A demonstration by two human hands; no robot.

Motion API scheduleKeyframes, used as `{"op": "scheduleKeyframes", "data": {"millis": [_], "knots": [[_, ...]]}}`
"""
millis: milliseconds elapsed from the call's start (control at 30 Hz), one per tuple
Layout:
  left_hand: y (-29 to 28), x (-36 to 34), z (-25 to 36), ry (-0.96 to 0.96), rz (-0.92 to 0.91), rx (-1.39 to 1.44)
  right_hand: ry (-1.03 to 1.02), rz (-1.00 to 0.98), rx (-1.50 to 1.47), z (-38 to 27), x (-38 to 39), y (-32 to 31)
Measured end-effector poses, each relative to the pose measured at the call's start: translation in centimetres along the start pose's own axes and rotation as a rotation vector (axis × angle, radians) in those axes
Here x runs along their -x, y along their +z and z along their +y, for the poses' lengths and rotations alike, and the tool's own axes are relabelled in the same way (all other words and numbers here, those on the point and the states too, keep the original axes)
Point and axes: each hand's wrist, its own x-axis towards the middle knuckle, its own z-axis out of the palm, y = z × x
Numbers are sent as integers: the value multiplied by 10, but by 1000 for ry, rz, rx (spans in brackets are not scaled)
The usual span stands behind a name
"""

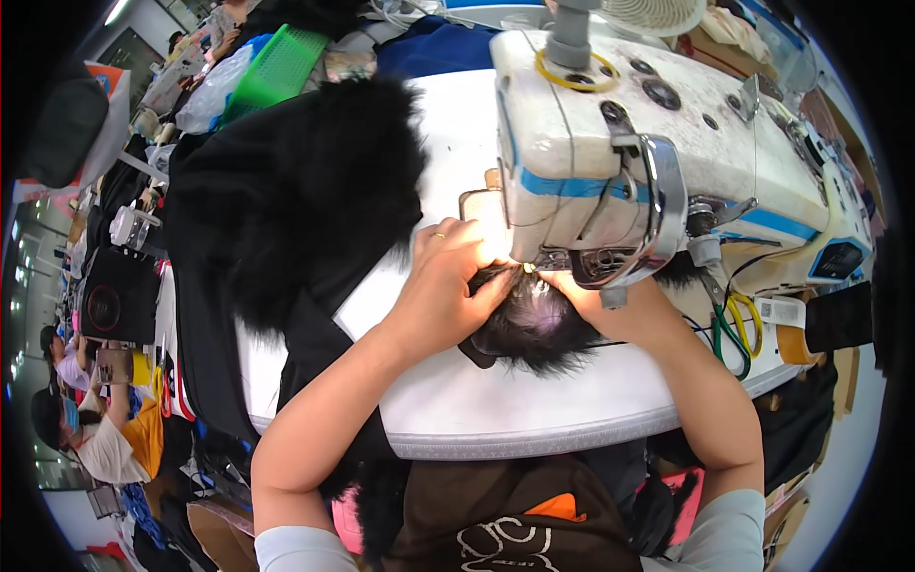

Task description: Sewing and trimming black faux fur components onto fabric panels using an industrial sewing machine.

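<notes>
A small piece of black furry fabric [534, 329] lies on the white table [496, 405] under the head of a white sewing machine [658, 153]. My left hand [446, 276], a ring on one finger, presses its fingers down on the fur's left side close to the needle area. My right hand [586, 291] rests on the fur's right side, mostly hidden beneath the machine head. The needle itself is lost in the bright glare of the machine's lamp.
A large heap of black fur and fabric [286, 210] covers the table's left and hangs over its edge. Green-and-yellow handled scissors [732, 336] lie right of the machine. A green basket [276, 67] stands at the back left. Other people [105, 429] sit at the far left.
</notes>
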Motion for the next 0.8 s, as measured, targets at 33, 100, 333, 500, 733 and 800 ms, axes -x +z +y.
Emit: {"op": "scheduleKeyframes", "data": {"millis": [33, 100, 333, 500, 733, 800], "knots": [[-1, -1, 0, -8, 6, -16, 10, 18, -69, -7, 1, -1], [4, -1, 4, -33, -6, -23, 12, 50, -215, -19, 1, -1], [14, 1, 6, -7, 17, -6, -38, 165, -169, -38, 13, -3], [3, -1, 6, 1, -54, 22, -39, 44, 360, -5, 10, -3], [-66, 11, 61, -22, 180, 59, -337, 180, 281, -87, 85, -35], [-64, -1, 74, 215, 375, -57, -333, 126, 186, -99, 92, -29]]}}
